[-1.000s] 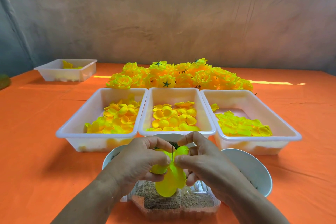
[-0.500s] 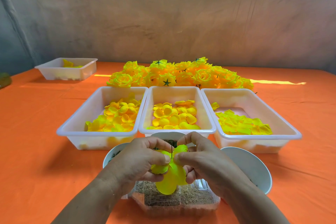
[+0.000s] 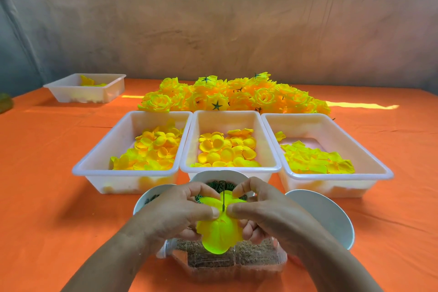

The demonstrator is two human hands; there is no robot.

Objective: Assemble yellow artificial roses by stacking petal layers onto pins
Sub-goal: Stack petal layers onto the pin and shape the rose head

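We had barely moved: our left hand and right hand kept pinching the petal layer either side of the pin, near the table's front edge; it seemed slightly lower, so we judged seating unfinished.

Both forearms angle inward and meet in the middle. The left hand and right hand face each other, thumbs nearly touching, fingers curled, pinching a yellow petal layer between them.
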